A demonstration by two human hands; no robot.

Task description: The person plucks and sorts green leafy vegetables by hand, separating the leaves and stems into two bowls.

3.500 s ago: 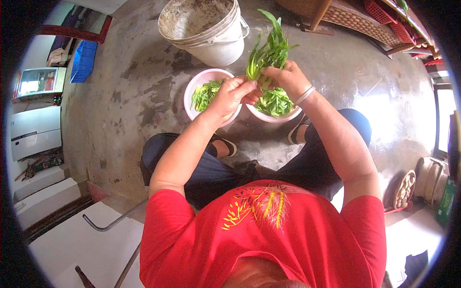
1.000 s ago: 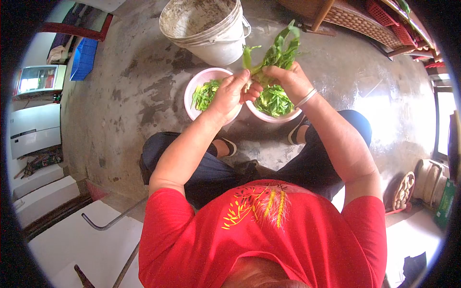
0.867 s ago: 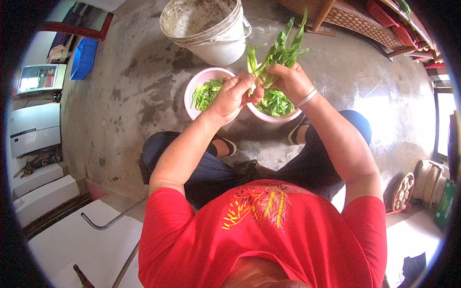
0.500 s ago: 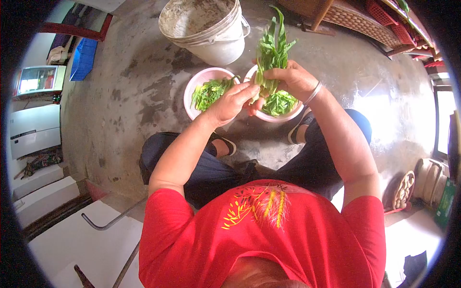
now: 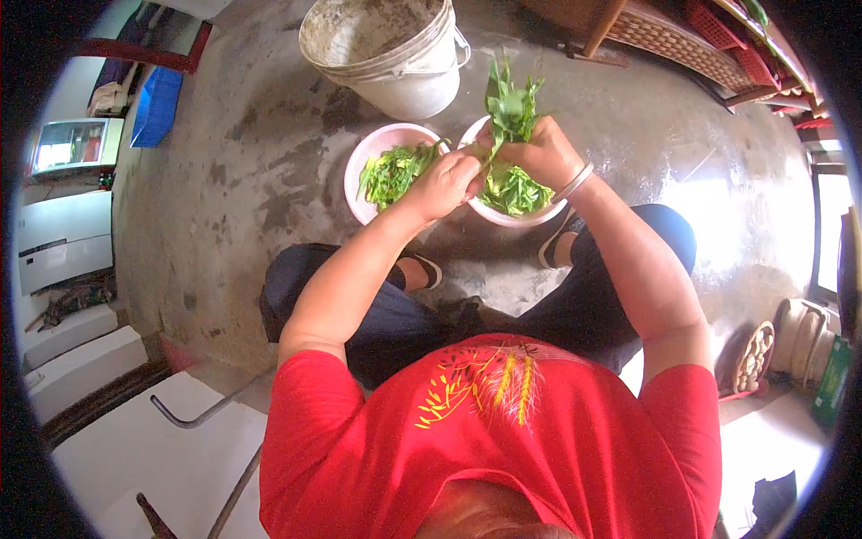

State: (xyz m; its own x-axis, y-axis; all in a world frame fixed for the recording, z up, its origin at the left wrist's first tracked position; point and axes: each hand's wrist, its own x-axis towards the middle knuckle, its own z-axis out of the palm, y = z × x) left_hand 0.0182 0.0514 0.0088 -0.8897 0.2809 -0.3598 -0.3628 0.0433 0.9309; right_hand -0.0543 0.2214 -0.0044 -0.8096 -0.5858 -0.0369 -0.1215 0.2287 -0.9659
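My right hand [image 5: 545, 157] is closed around a bunch of long leafy greens [image 5: 512, 106], whose leaves stick up past the fingers. Close beside it, the fingers of my left hand [image 5: 446, 187] are pinched together at the lower end of the same bunch; exactly what lies between them is partly hidden. Under my hands is a pale round bowl [image 5: 532, 218] with torn green leaves [image 5: 514, 190] inside. To its left stands a pink basket [image 5: 354, 190] with more greens [image 5: 392, 175], near my left hand.
A dirty white bucket [image 5: 429, 88] stands on the concrete floor [image 5: 242, 171] beyond the bowls. My legs and shoes are on either side nearer me. A woven wooden piece of furniture [image 5: 673, 45] is at the upper right, a blue container [image 5: 156, 108] at the far left.
The bunch of greens has dropped lower and its leaves are bent over. My right hand has shifted slightly right, and its fingers are wrapped differently. My left hand stays close by, fingers more curled.
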